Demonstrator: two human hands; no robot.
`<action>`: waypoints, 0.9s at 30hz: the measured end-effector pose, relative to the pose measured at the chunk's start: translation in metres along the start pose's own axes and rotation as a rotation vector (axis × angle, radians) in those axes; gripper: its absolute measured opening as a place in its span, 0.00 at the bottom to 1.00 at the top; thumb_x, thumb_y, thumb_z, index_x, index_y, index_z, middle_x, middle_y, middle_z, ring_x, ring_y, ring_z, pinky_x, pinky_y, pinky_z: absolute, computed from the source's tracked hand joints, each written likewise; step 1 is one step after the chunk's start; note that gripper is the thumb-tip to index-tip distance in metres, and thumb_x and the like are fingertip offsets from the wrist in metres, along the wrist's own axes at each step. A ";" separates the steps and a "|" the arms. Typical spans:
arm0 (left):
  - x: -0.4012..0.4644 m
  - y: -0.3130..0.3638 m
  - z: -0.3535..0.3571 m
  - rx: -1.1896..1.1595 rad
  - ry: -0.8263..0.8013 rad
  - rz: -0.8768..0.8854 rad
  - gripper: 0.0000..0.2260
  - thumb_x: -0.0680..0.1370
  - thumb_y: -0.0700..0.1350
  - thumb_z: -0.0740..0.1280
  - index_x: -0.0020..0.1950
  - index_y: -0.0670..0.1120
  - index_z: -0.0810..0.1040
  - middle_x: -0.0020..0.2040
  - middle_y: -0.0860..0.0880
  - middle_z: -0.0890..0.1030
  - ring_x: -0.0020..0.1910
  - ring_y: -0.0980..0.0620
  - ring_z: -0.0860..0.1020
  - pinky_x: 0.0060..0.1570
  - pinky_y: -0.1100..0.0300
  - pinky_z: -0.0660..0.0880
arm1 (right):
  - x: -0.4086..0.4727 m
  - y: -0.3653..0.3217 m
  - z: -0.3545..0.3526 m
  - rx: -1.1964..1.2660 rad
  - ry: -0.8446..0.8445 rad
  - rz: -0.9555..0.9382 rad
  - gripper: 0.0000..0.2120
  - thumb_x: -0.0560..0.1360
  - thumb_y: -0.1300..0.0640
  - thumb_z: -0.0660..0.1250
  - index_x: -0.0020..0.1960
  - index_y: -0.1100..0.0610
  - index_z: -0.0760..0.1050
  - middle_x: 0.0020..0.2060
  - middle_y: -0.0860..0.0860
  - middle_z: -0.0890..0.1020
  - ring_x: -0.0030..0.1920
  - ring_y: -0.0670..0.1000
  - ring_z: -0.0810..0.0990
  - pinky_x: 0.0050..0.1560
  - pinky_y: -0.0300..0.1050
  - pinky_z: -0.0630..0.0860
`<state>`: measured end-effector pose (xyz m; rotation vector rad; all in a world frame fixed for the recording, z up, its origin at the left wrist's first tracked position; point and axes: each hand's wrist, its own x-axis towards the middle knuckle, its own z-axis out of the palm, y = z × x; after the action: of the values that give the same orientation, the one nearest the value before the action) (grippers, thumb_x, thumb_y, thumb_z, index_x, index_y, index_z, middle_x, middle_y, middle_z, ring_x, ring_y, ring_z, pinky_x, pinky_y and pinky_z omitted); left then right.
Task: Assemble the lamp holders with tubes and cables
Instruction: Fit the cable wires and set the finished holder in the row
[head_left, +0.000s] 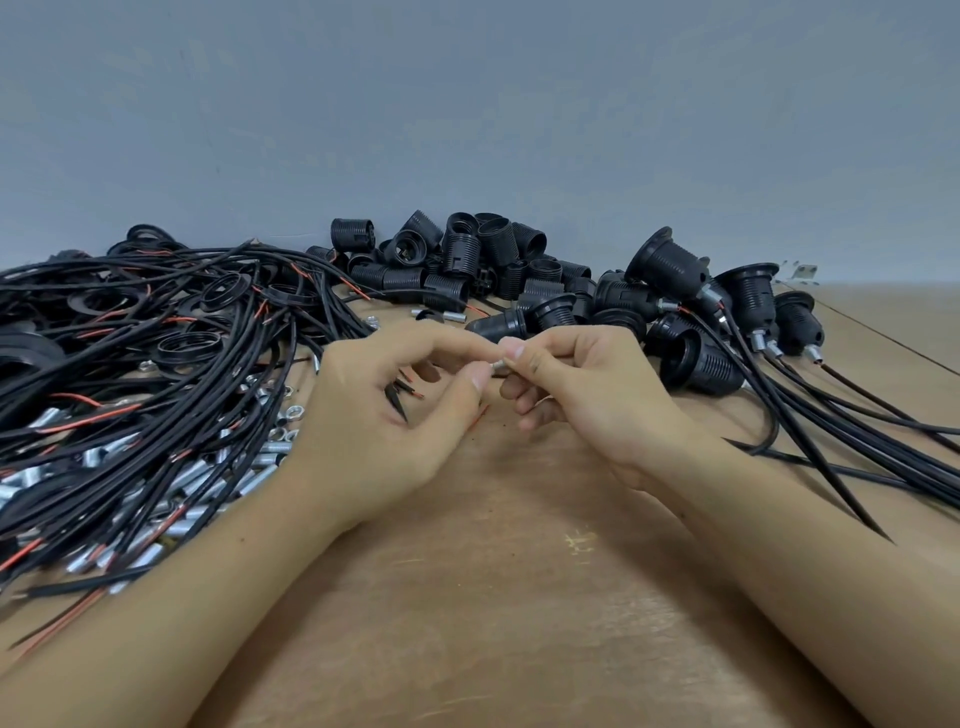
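Over the middle of the wooden table (519, 597), my left hand (384, 415) and my right hand (576, 384) meet fingertip to fingertip. Between them sits a small silver metal tube (498, 365), pinched by my right thumb and forefinger and touched by my left thumb and forefinger. A black cable with red and black ends (402, 392) runs under my left palm, held by its curled fingers. Most of the tube is hidden by fingers.
A tangle of black cables, black rings and silver tubes (130, 415) covers the left of the table. Loose black lamp holders (467, 260) are piled at the back by the grey wall. Assembled holders with cables (753, 322) lie at the right.
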<state>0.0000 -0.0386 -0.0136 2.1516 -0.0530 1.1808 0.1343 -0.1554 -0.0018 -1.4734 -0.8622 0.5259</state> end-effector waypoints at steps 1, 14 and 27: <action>-0.001 0.000 -0.001 -0.005 -0.017 0.032 0.08 0.77 0.43 0.68 0.55 0.50 0.81 0.44 0.57 0.84 0.45 0.52 0.82 0.46 0.57 0.76 | 0.000 0.000 0.000 0.007 0.004 0.002 0.10 0.78 0.58 0.69 0.39 0.59 0.82 0.29 0.53 0.81 0.29 0.47 0.78 0.30 0.38 0.77; 0.000 -0.001 0.000 0.002 -0.024 -0.095 0.19 0.73 0.38 0.67 0.64 0.48 0.75 0.53 0.54 0.84 0.58 0.54 0.81 0.54 0.49 0.76 | -0.002 -0.002 0.004 0.039 0.002 -0.022 0.13 0.79 0.57 0.68 0.36 0.58 0.81 0.29 0.53 0.81 0.29 0.47 0.78 0.29 0.38 0.76; 0.000 -0.003 -0.002 0.066 -0.129 -0.055 0.15 0.74 0.38 0.70 0.59 0.51 0.81 0.49 0.63 0.82 0.46 0.56 0.81 0.46 0.62 0.77 | 0.000 0.003 0.001 0.039 -0.062 0.008 0.12 0.78 0.57 0.68 0.38 0.58 0.82 0.31 0.54 0.81 0.29 0.47 0.78 0.29 0.39 0.77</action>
<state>-0.0004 -0.0354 -0.0147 2.2702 -0.0118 1.0247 0.1344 -0.1546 -0.0052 -1.4318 -0.8896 0.5937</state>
